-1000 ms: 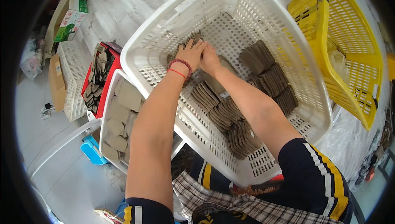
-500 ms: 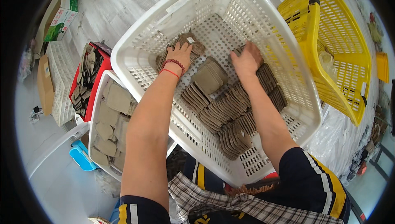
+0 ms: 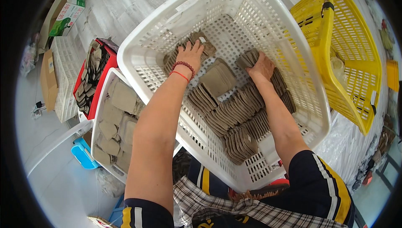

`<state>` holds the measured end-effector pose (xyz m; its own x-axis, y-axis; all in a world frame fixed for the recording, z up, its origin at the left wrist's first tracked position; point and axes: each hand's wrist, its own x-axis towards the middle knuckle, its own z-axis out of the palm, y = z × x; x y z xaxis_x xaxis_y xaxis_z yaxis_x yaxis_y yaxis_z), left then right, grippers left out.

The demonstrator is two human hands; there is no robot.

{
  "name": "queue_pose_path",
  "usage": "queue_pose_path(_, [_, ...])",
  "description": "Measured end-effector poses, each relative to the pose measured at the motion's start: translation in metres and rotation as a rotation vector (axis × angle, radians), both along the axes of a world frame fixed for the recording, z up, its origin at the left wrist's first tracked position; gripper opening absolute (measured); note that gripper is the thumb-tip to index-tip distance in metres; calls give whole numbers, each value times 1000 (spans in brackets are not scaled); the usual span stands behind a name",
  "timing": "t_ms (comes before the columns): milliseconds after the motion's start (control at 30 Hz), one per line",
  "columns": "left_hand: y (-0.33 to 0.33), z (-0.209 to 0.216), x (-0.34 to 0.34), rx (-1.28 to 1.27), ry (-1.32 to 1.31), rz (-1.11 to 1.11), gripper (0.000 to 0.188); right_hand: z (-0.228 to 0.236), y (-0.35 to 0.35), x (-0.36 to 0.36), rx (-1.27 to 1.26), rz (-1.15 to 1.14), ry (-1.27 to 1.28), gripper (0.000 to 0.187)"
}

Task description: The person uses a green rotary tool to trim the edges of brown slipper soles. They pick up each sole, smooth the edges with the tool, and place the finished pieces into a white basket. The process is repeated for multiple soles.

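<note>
White basket (image 3: 293, 73) on grey floor: my left hand (image 3: 189, 55) presses flat on far pads (image 3: 201, 40); my right hand (image 3: 261, 65), newly moved right, grips a brown stack (image 3: 248, 57).

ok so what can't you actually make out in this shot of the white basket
- Head view: the left hand covers the brown flat pieces beneath it, so a grip cannot be confirmed.
- The right hand has its fingertips buried in a stack, so they cannot be seen.
- The white basket has its near corner hidden by the person's clothing.
- The yellow basket is cut off near the picture's dark rim, and its contents are too small to tell.
</note>
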<state>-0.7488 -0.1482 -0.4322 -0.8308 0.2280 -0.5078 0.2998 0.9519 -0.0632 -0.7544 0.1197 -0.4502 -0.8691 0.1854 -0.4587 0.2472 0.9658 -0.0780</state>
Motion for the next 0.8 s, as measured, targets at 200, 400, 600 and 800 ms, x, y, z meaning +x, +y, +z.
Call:
queue_pose_path(200, [3, -4, 0, -25, 34, -39, 67, -2, -30, -30, -208, 74, 301, 89])
queue_pose_path(400, [3, -6, -2, 8, 65, -34, 61, -9, -128, -73, -269, 160, 298, 92])
queue_pose_path(600, [-3, -8, -1, 3, 29, -8, 56, -32, -151, -68, -478, 102, 222, 98])
queue_pose_path(800, [1, -3, -1, 4, 62, -9, 59, -38, -137, -67, -527, 2, 281, 91])
